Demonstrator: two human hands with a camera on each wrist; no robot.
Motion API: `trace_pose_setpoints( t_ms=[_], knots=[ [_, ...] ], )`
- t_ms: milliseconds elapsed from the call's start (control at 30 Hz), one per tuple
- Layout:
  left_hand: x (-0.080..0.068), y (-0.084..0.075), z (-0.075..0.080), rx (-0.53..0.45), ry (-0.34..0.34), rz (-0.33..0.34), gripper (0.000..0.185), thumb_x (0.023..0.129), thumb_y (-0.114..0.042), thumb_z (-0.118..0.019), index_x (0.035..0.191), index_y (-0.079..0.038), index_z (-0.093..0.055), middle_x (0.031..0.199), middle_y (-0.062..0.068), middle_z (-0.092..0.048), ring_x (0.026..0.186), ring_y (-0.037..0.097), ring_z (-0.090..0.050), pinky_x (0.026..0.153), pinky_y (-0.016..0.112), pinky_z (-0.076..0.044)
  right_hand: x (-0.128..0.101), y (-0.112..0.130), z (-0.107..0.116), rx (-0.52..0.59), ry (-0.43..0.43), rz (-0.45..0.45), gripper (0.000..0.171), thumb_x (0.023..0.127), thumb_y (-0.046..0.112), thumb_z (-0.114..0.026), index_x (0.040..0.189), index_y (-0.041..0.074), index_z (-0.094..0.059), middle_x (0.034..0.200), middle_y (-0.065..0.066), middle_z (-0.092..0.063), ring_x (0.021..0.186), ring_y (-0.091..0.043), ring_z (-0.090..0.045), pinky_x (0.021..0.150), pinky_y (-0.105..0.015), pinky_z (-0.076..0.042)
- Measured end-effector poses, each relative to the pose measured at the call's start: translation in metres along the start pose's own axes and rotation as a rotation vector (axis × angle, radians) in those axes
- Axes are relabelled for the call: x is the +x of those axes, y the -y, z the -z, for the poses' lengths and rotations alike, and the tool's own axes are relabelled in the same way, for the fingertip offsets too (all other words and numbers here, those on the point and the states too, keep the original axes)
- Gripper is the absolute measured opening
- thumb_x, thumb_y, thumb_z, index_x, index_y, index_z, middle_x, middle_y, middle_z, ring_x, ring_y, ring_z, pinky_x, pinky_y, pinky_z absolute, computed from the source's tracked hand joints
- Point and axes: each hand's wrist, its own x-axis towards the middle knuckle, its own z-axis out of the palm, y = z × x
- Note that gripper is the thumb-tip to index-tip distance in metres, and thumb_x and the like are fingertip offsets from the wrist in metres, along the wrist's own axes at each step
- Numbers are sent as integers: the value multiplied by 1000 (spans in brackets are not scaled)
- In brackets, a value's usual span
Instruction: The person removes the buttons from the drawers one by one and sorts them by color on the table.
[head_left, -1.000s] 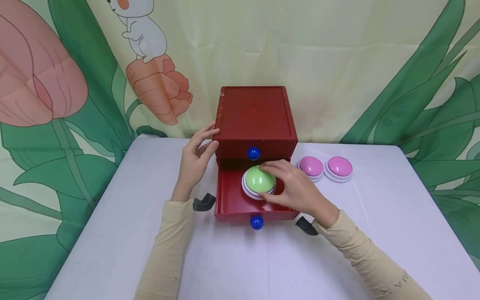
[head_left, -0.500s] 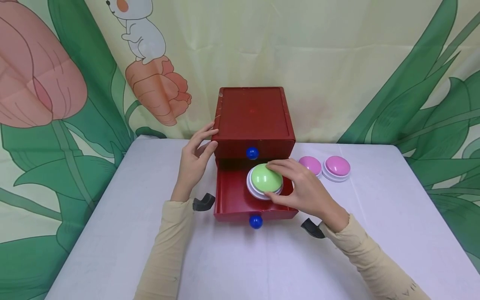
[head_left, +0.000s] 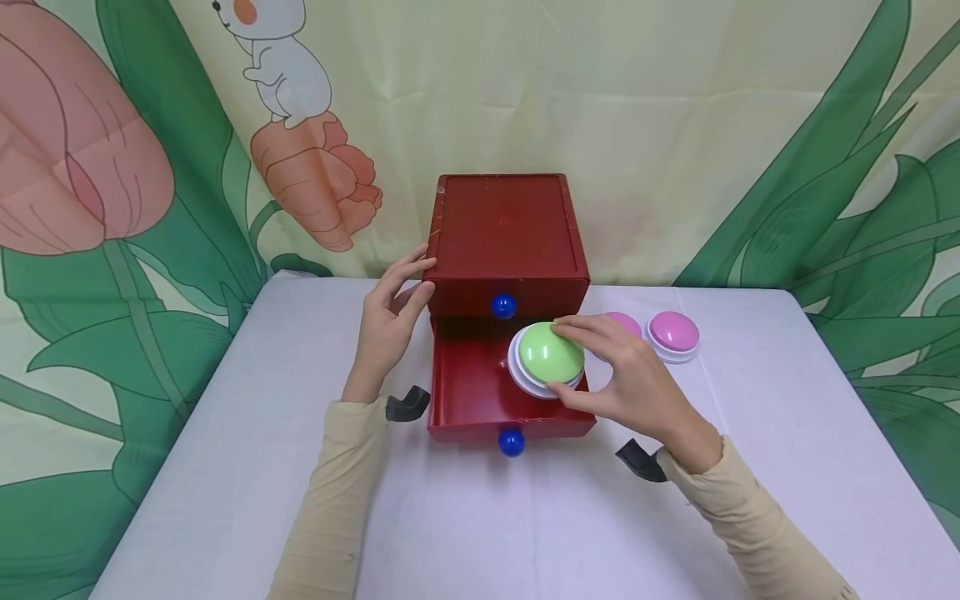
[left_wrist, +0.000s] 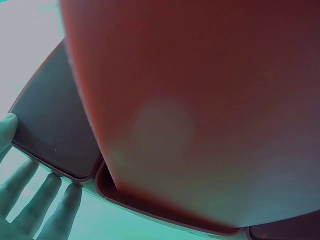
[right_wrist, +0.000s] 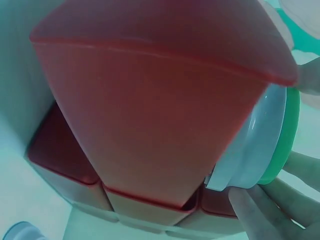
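Observation:
My right hand [head_left: 647,382] grips a push button with a green dome [head_left: 551,352] and a white base between thumb and fingers. The button is at the right side of the pulled-out lower drawer [head_left: 468,392]. In the right wrist view, the drawer's wall hides part of its white base [right_wrist: 250,145]. My left hand [head_left: 385,323] rests on the left side of the red drawer cabinet [head_left: 506,229], its fingers fairly straight. The left wrist view shows those fingers [left_wrist: 42,200] along the cabinet's edge.
Two pink-domed buttons stand right of the cabinet: one [head_left: 673,332] in full sight, the other [head_left: 625,322] partly behind my right hand. The upper drawer, with a blue knob [head_left: 504,306], is closed. Another blue knob [head_left: 512,442] fronts the lower drawer. A printed curtain [head_left: 637,150] hangs behind.
My right hand has moved the green button rightward and seemingly upward, from the drawer's middle to its right side. The left hand keeps its place on the cabinet.

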Motion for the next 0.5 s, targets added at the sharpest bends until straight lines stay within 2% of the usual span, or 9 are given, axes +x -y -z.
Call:
trace_pose_setpoints(
  t_ms=[133, 233, 333, 500],
  knots=[
    [0, 1, 1, 1, -1, -8, 34, 97, -2, -59, 131, 3, -60, 151, 13, -47, 135, 23, -48, 105, 33, -48, -3, 0, 4, 3, -10, -8, 66, 64, 19, -92, 125, 7, -68, 126, -6, -65, 114, -20, -60, 91, -18, -51],
    [0, 2, 1, 3, -1, -12, 34, 97, -2, -59, 131, 3, -60, 151, 13, -47, 135, 23, -48, 106, 40, -47, -5, -1, 7, 10, -17, -11, 67, 64, 18, -93, 125, 6, -68, 125, -6, -65, 114, -20, -60, 93, -8, -44],
    [-1, 2, 1, 2, -2, -15, 34, 97, -2, -58, 131, 3, -60, 150, 12, -48, 135, 23, -48, 107, 43, -47, -8, -2, 10, 13, -26, -12, 67, 63, 17, -93, 124, 5, -68, 126, -7, -65, 115, -21, -59, 94, -5, -42],
    [-1, 2, -1, -2, -1, -22, 34, 97, -1, -58, 131, 3, -60, 150, 12, -48, 134, 23, -49, 106, 34, -47, -15, -6, 16, 8, -50, -34, 69, 62, 15, -94, 125, 6, -68, 127, -6, -64, 116, -21, -59, 93, -4, -41]
  ],
)
